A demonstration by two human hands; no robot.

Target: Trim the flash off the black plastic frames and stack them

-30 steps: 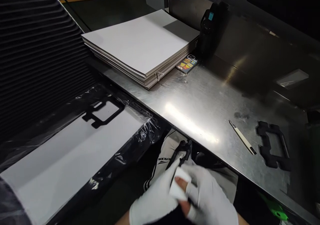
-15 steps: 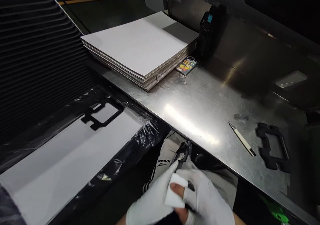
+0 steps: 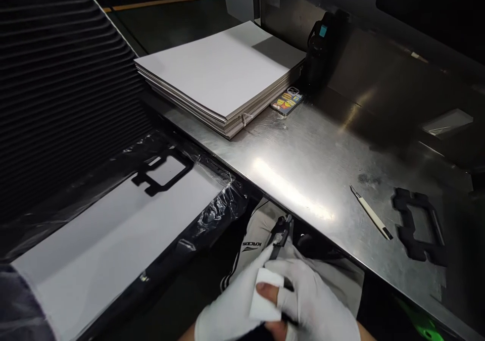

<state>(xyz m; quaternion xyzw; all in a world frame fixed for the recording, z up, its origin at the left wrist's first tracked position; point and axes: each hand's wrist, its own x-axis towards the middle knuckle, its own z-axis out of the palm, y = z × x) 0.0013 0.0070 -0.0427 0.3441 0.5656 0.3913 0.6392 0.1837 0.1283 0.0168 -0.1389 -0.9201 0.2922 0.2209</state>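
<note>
Both hands wear white gloves at the lower middle of the head view, close together above my lap. My left hand [image 3: 233,298] is closed around a black frame-shaped part [image 3: 281,240]; its upper end sticks out and the rest is hidden by the gloves. My right hand [image 3: 318,298], with bare thumb and fingertip showing, pinches a white block [image 3: 263,305], perhaps a sponge or eraser, against the held part. A similar black frame [image 3: 419,225] lies on the metal table at right, beside a white-handled craft knife [image 3: 371,212].
On the metal table [image 3: 303,154] are a bound stack of white sheets [image 3: 223,73], a phone [image 3: 287,101] and a black bottle [image 3: 318,53]. At left, another black frame [image 3: 162,172] rests on a white sheet [image 3: 113,240] edged with black plastic film [image 3: 212,214].
The whole view has shifted slightly, so the table things sit a little farther right. Both hands keep their hold, and the white block has moved slightly with my right hand.
</note>
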